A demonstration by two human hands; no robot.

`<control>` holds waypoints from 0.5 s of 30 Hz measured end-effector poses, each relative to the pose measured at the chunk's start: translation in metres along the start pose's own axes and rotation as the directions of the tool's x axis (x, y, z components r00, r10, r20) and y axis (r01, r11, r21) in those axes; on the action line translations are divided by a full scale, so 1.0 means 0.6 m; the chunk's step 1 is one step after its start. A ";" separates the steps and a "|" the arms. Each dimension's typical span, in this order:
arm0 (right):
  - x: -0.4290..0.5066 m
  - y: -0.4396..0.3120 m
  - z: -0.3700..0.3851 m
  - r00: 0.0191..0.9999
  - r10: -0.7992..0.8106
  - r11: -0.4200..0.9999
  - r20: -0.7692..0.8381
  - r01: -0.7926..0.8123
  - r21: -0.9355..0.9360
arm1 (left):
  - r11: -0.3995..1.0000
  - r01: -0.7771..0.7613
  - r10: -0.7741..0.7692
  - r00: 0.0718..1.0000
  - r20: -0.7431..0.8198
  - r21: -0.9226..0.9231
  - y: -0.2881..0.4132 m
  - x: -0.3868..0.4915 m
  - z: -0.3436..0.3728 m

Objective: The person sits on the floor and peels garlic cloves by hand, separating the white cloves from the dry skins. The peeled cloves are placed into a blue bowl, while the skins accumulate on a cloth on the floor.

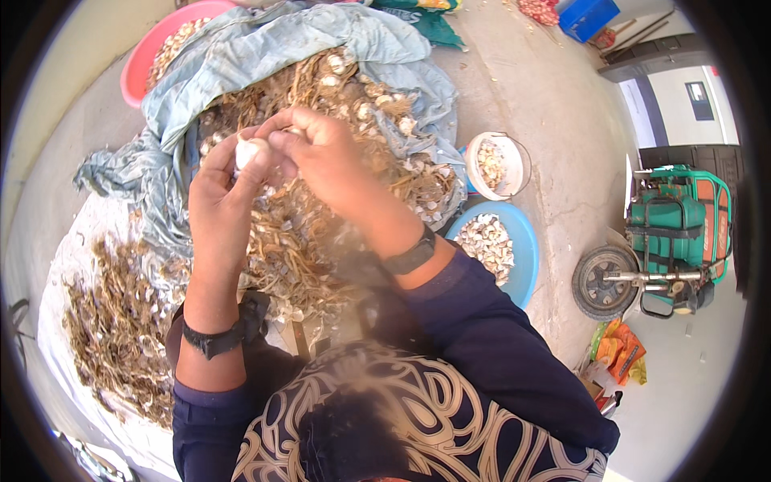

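Note:
A white garlic bulb (pixel 250 153) is held between the thumb and fingers of my left hand (pixel 223 187). My right hand (pixel 319 144) meets it from the right, thumb and forefinger pinched together beside the bulb; a small pale piece shows at its fingers, too hidden to name for certain. Both hands are above a heap of dried garlic stalks and loose skins (pixel 295 235). Whole garlic bulbs with roots (pixel 337 63) lie at the far side of the heap, partly wrapped by a pale blue cloth (pixel 253 48).
Right of the heap stand a white bucket (pixel 512 165) and a blue basin (pixel 530 253) with garlic cloves. A pink basin (pixel 134 66) of cloves is at the upper left. Dry stalks lie on a white sheet (pixel 60 301) at left. A green three-wheeled vehicle (pixel 668 223) stands far right.

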State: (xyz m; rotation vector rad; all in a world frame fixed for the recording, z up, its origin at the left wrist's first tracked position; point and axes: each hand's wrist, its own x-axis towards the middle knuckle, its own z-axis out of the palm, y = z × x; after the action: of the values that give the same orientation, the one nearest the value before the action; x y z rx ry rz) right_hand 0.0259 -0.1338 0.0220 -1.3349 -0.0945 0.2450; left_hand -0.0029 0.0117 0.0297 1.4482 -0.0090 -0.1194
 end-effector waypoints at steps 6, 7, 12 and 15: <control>0.004 -0.001 -0.019 0.987 0.111 0.908 -0.118 -0.053 0.415 | 0.986 0.023 -0.040 0.994 -0.101 -0.168 -0.008 0.008 0.006; 0.001 -0.003 -0.033 0.983 0.126 0.874 -0.131 -0.048 0.483 | 0.972 0.070 -0.093 0.991 -0.093 -0.223 -0.011 0.007 0.003; -0.056 0.002 -0.150 0.914 0.231 0.688 -0.334 0.089 0.720 | 0.953 0.128 -0.127 0.992 0.020 -0.274 -0.016 0.007 -0.001; -0.128 0.025 -0.236 0.837 0.237 0.684 -0.493 0.217 0.697 | 0.914 0.172 -0.167 0.985 0.047 -0.367 -0.007 0.001 0.002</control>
State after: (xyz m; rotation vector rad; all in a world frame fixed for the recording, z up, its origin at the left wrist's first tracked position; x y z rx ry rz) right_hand -0.0211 -0.2827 -0.0200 -0.5353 0.4754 -0.1133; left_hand -0.0025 0.0101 0.0255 1.0674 0.1228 -0.2606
